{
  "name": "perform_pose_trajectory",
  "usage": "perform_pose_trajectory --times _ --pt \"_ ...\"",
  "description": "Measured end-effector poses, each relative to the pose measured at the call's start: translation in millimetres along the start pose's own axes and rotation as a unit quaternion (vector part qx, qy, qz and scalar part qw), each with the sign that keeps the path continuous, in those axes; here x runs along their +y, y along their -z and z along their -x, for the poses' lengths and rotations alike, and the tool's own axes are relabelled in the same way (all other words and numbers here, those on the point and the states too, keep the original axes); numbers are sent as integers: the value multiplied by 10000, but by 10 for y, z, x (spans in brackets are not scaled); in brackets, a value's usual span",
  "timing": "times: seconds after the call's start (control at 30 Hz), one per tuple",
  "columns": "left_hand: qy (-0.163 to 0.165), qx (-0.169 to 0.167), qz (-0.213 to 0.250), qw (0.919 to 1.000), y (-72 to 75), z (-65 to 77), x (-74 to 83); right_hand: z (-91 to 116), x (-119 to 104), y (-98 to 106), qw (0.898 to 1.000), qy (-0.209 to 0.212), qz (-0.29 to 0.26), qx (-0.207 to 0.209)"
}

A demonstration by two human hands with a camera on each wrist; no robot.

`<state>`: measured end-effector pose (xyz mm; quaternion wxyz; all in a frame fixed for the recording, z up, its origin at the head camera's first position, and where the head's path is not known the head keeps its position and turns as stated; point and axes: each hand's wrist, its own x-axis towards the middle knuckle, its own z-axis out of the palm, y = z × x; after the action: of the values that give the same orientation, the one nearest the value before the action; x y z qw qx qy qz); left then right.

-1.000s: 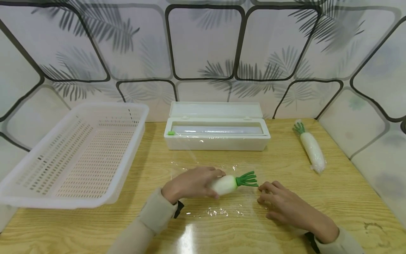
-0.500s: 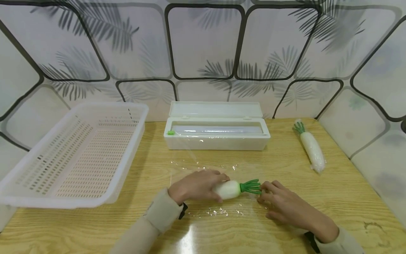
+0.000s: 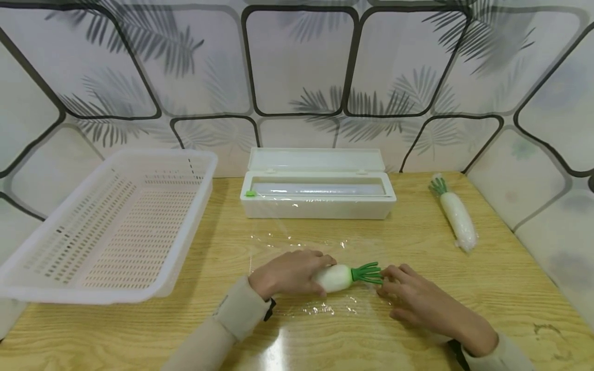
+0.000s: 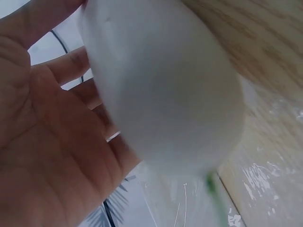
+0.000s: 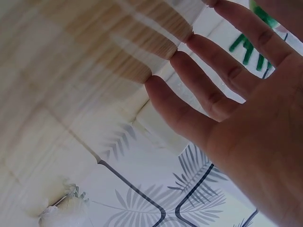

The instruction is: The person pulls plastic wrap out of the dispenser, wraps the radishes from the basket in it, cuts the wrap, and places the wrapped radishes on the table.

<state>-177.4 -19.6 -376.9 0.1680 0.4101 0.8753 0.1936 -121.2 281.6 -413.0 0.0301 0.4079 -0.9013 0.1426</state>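
A white radish (image 3: 335, 278) with green stalks (image 3: 367, 273) lies across a sheet of clear plastic wrap (image 3: 325, 308) in the head view. My left hand (image 3: 292, 273) grips its body from above, thumb on the near side. In the left wrist view the radish (image 4: 165, 94) fills the middle, with the fingers behind it. Just right of the stalk tips is my right hand (image 3: 417, 296), holding nothing. The right wrist view shows its fingers (image 5: 177, 101) extended, fingertips down at the tabletop by the wrap's right edge.
Behind the hands stands a white wrap dispenser (image 3: 320, 208), lid up; film runs from it toward me. A white plastic basket (image 3: 185, 242) occupies the left side. Another radish (image 3: 458, 216), wrapped in film, lies at the right on the wooden table (image 3: 501, 288).
My left hand has brought the radish slightly right and toward me, so its stalks now reach the right fingertips. The right hand has stayed put.
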Motion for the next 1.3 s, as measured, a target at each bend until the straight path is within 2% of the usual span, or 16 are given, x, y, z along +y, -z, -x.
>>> perform_pose_trajectory --times 0.37,0.73,0.97,1.17,1.3 --pt "148 -9 -131 9998 12 28 9 27 15 -6 9998 157 45 120" --pt "263 320 -71 9991 37 95 -57 54 13 26 9997 178 85 111" --pt "297 486 -1 9984 14 85 -102 52 17 17 9999 124 -12 59" --pt "-25 94 646 9979 28 71 -153 46 37 -2 9996 235 15 142" --pt "-30 -107 906 9958 32 68 -169 36 34 8 9995 260 33 148"
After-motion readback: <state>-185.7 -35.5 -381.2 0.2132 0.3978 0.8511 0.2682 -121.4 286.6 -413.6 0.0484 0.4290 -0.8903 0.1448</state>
